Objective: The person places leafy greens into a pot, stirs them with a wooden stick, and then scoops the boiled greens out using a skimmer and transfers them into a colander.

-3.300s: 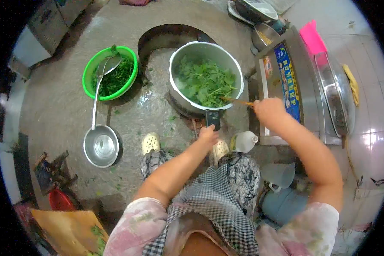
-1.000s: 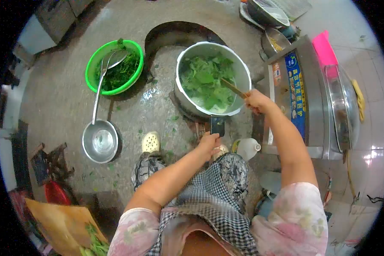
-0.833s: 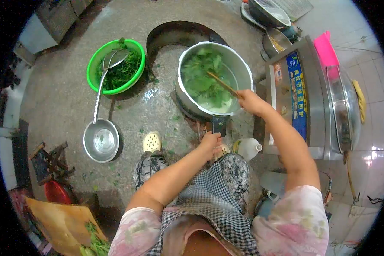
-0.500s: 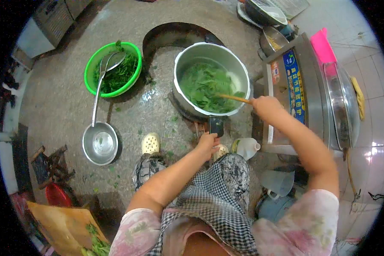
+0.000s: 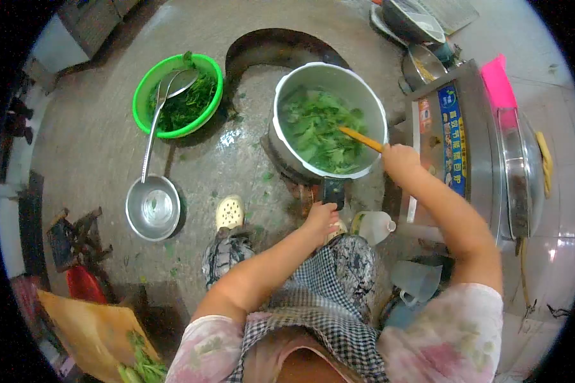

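Note:
A deep metal pot (image 5: 281, 137) with a black handle (image 5: 332, 193) holds leafy greens (image 5: 322, 121) in water. My left hand (image 5: 321, 221) is closed on the near end of that handle, its fingertips partly hidden. My right hand (image 5: 400, 163), at the pot's right rim, grips a yellow-brown wooden stick (image 5: 363, 138). The stick's far tip rests among the greens. Whether it is one stick or a pair of chopsticks, I cannot tell.
A green basin (image 5: 137, 112) of dark greens stands left, a ladle (image 5: 151, 140) across it. Below sits a metal bowl (image 5: 152, 207). A curved metal sheet (image 5: 281, 39) stands behind the pot. A plastic jug (image 5: 372, 227) and a steel cabinet (image 5: 482, 159) are right.
The stick's tip has moved up within the pot, and the greens have shifted. The view has turned slightly, so the pot appears farther right. Both hands keep their holds.

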`<action>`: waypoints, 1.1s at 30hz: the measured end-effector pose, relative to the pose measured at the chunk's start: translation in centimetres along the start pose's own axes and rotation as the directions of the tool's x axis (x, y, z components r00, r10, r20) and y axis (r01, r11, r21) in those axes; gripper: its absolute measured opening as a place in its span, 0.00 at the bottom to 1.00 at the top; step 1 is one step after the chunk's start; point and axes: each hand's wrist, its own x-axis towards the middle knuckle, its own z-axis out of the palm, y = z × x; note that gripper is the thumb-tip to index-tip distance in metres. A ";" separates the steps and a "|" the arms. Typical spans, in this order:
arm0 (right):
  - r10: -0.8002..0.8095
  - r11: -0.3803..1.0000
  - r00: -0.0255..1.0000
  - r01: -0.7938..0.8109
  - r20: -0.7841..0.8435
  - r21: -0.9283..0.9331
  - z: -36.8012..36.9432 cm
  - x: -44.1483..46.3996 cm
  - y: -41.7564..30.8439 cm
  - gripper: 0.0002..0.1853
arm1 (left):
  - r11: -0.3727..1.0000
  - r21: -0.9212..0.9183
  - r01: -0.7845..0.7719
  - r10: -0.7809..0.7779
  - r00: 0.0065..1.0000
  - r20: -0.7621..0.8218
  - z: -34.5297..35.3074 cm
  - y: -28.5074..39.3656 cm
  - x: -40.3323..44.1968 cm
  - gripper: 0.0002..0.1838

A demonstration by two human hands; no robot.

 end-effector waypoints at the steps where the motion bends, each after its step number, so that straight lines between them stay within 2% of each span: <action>1: -0.027 0.998 0.998 0.030 0.053 -0.053 -1.2 -1.3 -0.1 0.13 | 1.000 -0.002 0.001 -0.001 1.000 -0.005 0.1 0.1 -0.3 0.17; 4: -0.182 0.983 0.962 0.174 0.204 0.055 -3.6 -3.6 0.1 0.12 | 1.000 0.031 0.004 -0.007 0.997 0.072 0.1 0.5 -0.8 0.19; 7: -0.128 0.969 0.992 0.122 0.014 0.214 -1.0 -2.0 -2.8 0.13 | 0.999 0.034 -0.011 0.009 0.998 0.063 0.3 0.4 -1.7 0.21; 10: 0.028 0.972 0.992 0.001 -0.120 0.235 1.4 2.2 -3.5 0.13 | 0.999 0.048 -0.006 0.004 1.000 0.030 -0.2 0.0 -0.4 0.24; 13: 0.089 0.973 0.979 -0.046 -0.183 0.226 0.9 1.8 0.3 0.11 | 1.000 -0.012 -0.020 0.021 0.996 0.083 0.0 0.0 -0.6 0.23; 16: 0.148 0.968 0.982 -0.120 -0.114 0.222 -3.5 -2.8 2.4 0.10 | 1.000 0.008 -0.007 0.006 0.993 0.119 -0.1 0.0 -0.7 0.21; 19: 0.008 0.993 0.999 -0.013 0.043 0.121 -2.0 -3.4 2.3 0.11 | 0.999 0.034 -0.017 0.013 0.995 0.101 -0.3 0.0 -0.4 0.21; 20: -0.086 0.990 0.986 0.069 0.139 0.126 -1.5 -3.9 2.0 0.15 | 0.999 0.043 -0.015 0.011 0.997 0.078 -0.4 -0.2 -0.4 0.21; 23: -0.187 0.968 0.976 0.164 0.111 0.190 -3.0 -5.4 -0.1 0.18 | 0.999 0.033 -0.022 0.019 0.995 0.096 -0.3 -0.9 0.3 0.20; 24: -0.155 0.964 0.980 0.122 0.125 0.236 -2.7 -4.7 -0.2 0.19 | 0.999 0.034 -0.003 0.000 0.997 0.080 -0.3 -1.0 0.0 0.20; 27: 0.012 0.938 0.997 0.013 -0.071 0.348 0.7 -1.4 0.0 0.18 | 0.998 0.059 0.008 -0.012 0.998 0.067 0.0 0.4 -1.1 0.20; 30: 0.202 0.937 0.977 -0.174 -0.062 0.302 1.4 -0.5 -0.3 0.15 | 0.998 0.068 0.006 -0.013 0.995 0.094 -0.1 0.6 -1.3 0.20; 33: 0.054 0.981 0.982 -0.087 0.184 0.176 -0.6 -2.5 0.5 0.17 | 0.999 0.035 0.004 -0.008 0.995 0.096 0.0 0.2 -1.2 0.19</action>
